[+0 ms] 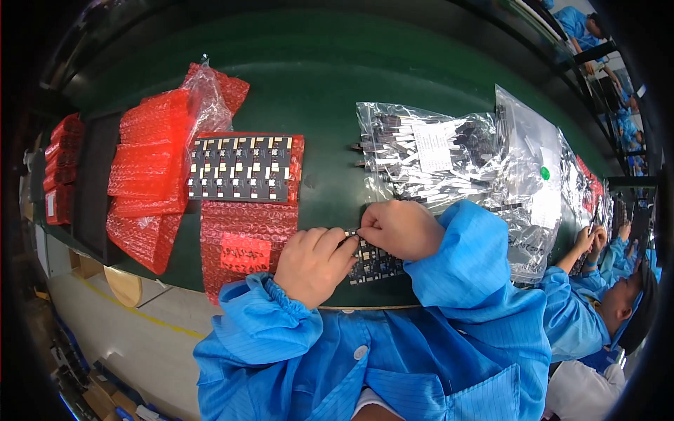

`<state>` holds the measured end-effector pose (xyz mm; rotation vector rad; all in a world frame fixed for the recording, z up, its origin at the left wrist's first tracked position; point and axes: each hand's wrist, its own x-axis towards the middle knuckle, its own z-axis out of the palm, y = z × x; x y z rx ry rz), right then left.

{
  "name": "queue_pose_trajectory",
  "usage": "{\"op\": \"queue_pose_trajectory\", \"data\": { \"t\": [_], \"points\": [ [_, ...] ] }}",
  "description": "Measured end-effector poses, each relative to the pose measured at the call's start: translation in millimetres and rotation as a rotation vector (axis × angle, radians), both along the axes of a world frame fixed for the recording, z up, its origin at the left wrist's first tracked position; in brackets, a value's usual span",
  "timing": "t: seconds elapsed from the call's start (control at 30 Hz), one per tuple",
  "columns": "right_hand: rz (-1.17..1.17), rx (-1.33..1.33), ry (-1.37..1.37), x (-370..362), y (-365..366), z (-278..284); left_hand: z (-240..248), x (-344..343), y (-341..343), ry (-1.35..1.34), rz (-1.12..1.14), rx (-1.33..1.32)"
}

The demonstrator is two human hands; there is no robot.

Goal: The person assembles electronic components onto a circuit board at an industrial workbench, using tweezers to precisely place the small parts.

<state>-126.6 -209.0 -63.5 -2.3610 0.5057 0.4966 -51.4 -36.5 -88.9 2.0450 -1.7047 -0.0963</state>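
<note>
A black circuit board panel lies at the table's near edge, partly hidden under my hands. My left hand has its fingers curled over the panel's left side, with thumb and fingertips closed at its upper corner. Close beside it, my right hand bends over the panel's top edge with thumb and forefinger pinched together. Whatever small part sits between those fingertips is too hidden to name. Left of my hands, another circuit board panel with rows of pale parts rests on red bubble wrap.
Red bubble bags pile up at the left beside a black tray. At right, a clear bag holds many small black and silver parts. Another clear bag adjoins it. A co-worker in blue works farther right.
</note>
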Motion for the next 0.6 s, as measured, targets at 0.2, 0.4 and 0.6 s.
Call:
{"op": "queue_pose_trajectory", "data": {
  "t": [0.2, 0.4, 0.6],
  "points": [
    [-0.005, 0.000, 0.008, -1, 1, 0, 2, -2, -2, 0.000, -0.003, 0.032],
    [0.022, -0.054, 0.069, 4, 0, 2, 0, -1, -2, -0.008, -0.004, 0.041],
    [0.030, -0.069, -0.032, -6, 4, 9, -1, -1, 1, -0.002, -0.002, 0.014]
  ]
}}
